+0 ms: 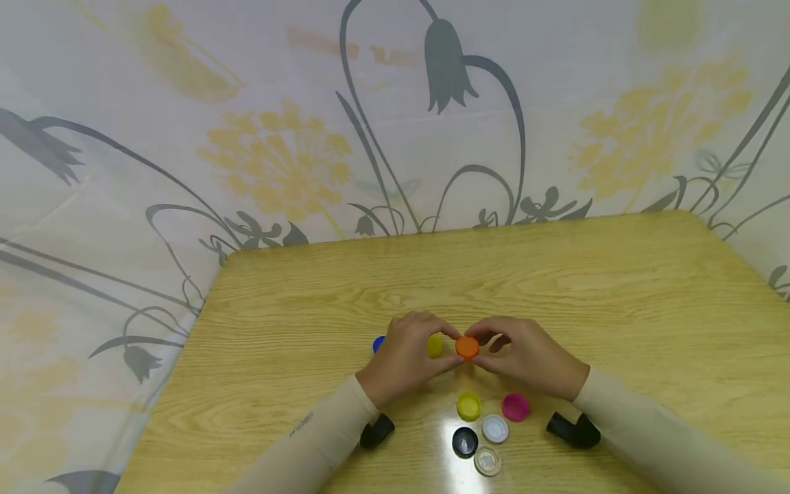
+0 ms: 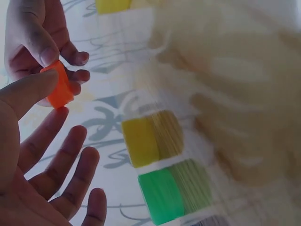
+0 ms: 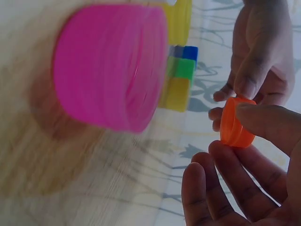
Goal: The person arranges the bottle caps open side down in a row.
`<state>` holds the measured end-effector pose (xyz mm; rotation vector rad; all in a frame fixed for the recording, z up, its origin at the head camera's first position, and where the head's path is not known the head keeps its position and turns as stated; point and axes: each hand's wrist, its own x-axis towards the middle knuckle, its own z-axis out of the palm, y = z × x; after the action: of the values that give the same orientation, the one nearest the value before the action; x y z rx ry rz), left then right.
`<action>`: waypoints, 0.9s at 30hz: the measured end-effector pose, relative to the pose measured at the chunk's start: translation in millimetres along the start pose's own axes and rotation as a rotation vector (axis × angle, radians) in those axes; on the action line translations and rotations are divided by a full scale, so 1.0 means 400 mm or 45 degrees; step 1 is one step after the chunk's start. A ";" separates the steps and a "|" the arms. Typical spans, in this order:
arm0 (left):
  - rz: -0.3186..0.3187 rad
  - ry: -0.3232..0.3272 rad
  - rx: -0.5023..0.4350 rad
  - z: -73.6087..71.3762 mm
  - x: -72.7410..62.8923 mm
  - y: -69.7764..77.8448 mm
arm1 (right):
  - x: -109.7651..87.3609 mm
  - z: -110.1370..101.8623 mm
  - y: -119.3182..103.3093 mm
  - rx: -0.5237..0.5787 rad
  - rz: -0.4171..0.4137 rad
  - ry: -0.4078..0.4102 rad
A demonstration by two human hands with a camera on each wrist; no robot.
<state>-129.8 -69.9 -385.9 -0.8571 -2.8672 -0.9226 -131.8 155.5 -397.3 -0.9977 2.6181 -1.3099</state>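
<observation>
Orange round cap [image 1: 467,348] in left fingers [image 2: 45,133] and right fingers [image 3: 240,179] above woodgrain tabletop [image 1: 278,322].

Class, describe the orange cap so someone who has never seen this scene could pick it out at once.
Over the wood-grain table, find where the left hand and right hand meet. Pinched between them is the orange cap. Unlike the pink cap and black cap, which lie untouched nearby, it is orange and held.

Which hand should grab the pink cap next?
Probably the right hand: the pink cap lies nearer to it than to the left hand. Both pinch the orange cap, so the right would have to let go first.
</observation>
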 end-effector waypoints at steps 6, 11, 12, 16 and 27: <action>-0.023 -0.052 0.137 0.003 0.019 -0.015 | 0.035 -0.005 0.023 0.002 0.076 -0.136; -0.040 -0.091 0.209 0.009 0.033 -0.029 | 0.059 -0.002 0.038 -0.021 0.096 -0.195; -0.049 -0.099 0.215 0.009 0.035 -0.031 | 0.063 -0.002 0.040 -0.024 0.099 -0.207; -0.091 -0.129 0.208 0.013 0.041 -0.034 | 0.075 -0.003 0.045 -0.047 0.115 -0.249; -0.149 -0.177 0.199 0.024 0.049 -0.041 | 0.089 0.003 0.053 -0.069 0.151 -0.305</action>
<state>-153.2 -66.1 -399.2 -0.7759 -3.0867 -0.6589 -170.8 143.8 -405.3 -0.9262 2.4996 -1.0298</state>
